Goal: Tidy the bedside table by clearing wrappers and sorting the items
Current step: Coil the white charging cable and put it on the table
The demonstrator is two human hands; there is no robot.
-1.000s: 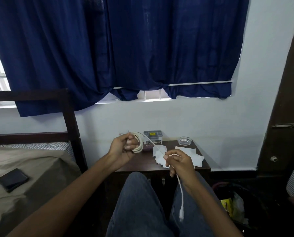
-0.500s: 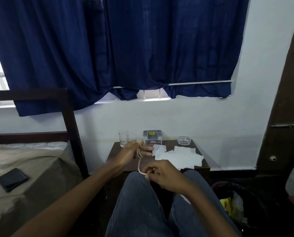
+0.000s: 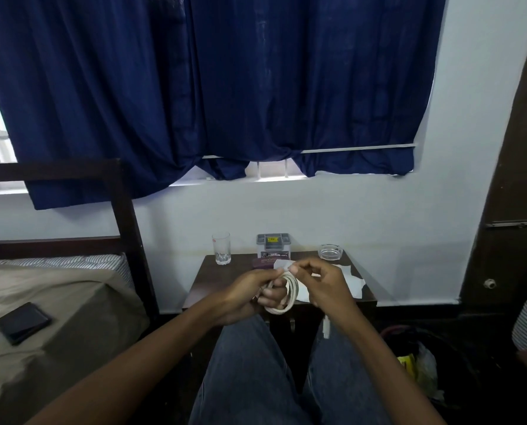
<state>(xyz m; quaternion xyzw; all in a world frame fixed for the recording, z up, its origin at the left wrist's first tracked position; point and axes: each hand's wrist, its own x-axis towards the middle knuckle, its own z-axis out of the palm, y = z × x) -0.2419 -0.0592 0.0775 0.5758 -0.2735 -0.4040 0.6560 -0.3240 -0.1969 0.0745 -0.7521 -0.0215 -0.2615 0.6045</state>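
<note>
Holding cable coil (image 3: 293, 294) in left hand (image 3: 244, 297), pinching its strand with right hand (image 3: 320, 280); risks springing loose if gripped slackly.

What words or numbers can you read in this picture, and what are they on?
No text here is readable.
Grey box: its yellow sticker and dark label have print, too blurred to read.
Glass: a small red mark near the rim, too small to read.

Dark wooden bedside table (image 3: 208, 285), drinking glass (image 3: 221, 248), grey box (image 3: 273, 245), glass ashtray (image 3: 330, 251), white papers (image 3: 352, 282)
</note>
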